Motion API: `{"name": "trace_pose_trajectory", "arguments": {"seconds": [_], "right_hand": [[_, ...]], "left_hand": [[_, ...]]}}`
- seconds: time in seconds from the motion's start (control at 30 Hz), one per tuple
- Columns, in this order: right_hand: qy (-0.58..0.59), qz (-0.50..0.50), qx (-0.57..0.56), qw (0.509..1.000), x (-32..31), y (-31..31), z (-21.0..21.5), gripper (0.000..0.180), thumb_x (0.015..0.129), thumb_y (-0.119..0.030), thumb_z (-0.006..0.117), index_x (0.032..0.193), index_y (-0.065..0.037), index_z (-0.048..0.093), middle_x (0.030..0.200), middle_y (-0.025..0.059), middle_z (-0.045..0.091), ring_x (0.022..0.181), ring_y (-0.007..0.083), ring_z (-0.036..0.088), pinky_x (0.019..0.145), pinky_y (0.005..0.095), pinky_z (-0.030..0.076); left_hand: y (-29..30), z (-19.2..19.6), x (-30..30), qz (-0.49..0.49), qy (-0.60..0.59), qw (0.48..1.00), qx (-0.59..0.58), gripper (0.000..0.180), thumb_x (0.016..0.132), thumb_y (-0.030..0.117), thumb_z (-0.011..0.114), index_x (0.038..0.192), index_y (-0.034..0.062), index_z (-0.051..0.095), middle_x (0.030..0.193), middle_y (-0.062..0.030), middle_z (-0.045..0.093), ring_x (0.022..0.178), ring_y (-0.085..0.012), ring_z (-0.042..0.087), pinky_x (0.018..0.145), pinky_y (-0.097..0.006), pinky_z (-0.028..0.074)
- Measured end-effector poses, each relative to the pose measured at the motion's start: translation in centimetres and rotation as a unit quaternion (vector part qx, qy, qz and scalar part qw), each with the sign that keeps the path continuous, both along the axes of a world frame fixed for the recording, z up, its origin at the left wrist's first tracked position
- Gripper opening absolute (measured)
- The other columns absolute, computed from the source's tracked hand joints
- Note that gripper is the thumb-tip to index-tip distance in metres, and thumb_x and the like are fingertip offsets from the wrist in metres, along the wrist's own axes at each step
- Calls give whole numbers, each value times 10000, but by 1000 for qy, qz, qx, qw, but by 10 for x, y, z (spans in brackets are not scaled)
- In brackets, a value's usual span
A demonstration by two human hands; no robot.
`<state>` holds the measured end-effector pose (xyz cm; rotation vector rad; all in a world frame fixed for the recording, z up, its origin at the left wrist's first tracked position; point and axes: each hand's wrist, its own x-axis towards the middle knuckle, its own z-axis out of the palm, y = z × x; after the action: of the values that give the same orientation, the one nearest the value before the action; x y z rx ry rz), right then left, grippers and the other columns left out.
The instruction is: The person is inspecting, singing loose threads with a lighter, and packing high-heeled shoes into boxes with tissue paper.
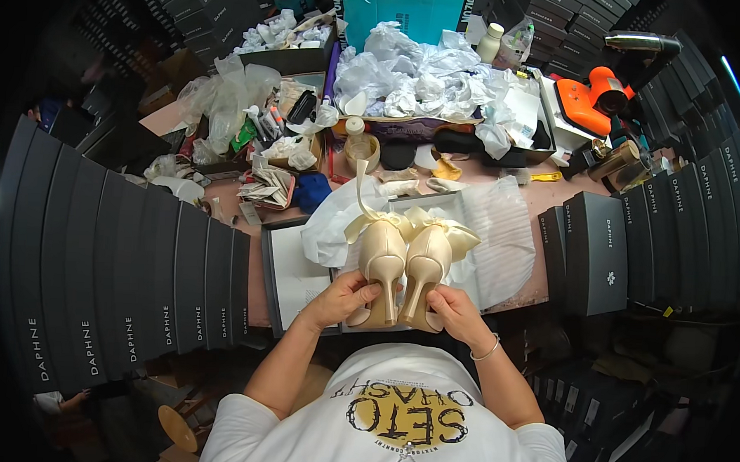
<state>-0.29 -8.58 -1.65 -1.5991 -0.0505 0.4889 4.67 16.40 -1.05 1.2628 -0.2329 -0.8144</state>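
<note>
I hold a pair of cream satin high-heeled shoes side by side, heels toward me, each with a ribbon bow at the far end. My left hand (344, 298) grips the left shoe (382, 264) at its heel. My right hand (455, 311) grips the right shoe (425, 265) the same way. Both shoes hover over an open shoe box (279, 270) lined with white tissue paper (502, 228), which lies on the pinkish worktable (553, 198).
Stacks of black shoe boxes (120, 278) stand at my left, with more black boxes (600, 249) at my right. Crumpled white paper (418, 76) fills a box at the back. An orange tool (586, 100), bottles and plastic bags clutter the far table.
</note>
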Motion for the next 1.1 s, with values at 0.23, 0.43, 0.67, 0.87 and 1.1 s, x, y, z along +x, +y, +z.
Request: {"name": "trace_pose_trajectory", "arguments": {"seconds": [0.23, 0.43, 0.67, 0.87, 1.1], "right_hand": [[5, -11, 10, 1000, 3, -7, -7, 372, 973, -323, 457, 913, 16, 598, 732, 10, 570, 690, 70, 473, 636, 237, 439], [17, -37, 31, 999, 12, -22, -17, 346, 975, -300, 455, 1011, 5, 615, 793, 35, 628, 755, 68, 521, 692, 246, 458], [28, -51, -7, 998, 24, -59, -16, 221, 886, -161, 591, 1009, 22, 608, 838, -6, 604, 742, 40, 514, 635, 212, 445], [-7, -264, -206, 942, 55, -173, -79, 197, 856, -171, 611, 931, 10, 629, 683, 14, 580, 591, 70, 506, 542, 249, 430], [-148, -246, -336, 897, 70, -148, -35, 525, 794, -215, 687, 1247, -23, 504, 1192, 176, 535, 1027, 239, 547, 813, 346, 477]], "left_hand": [[-14, -4, 3, 11, 25, 1000, -14, 367, 945, 293, 520, 1180, 12, 539, 1104, -56, 618, 1010, -121, 568, 906, -276, 442], [-39, -16, 14, 25, 145, 987, -68, 338, 955, 274, 497, 1177, 21, 527, 1087, -81, 615, 1007, -166, 594, 888, -313, 474], [-65, -29, 30, -6, 138, 990, -2, 348, 962, 251, 478, 1222, 20, 503, 1137, -93, 607, 1021, -170, 592, 895, -311, 468], [-80, -24, 32, -29, -31, 986, 161, 257, 921, 216, 561, 1095, 29, 583, 902, -24, 606, 817, -77, 540, 733, -247, 450], [-70, -21, 16, -35, -247, 951, 183, 210, 886, 132, 568, 1074, 41, 591, 907, -107, 632, 825, -217, 617, 726, -317, 479]]}}
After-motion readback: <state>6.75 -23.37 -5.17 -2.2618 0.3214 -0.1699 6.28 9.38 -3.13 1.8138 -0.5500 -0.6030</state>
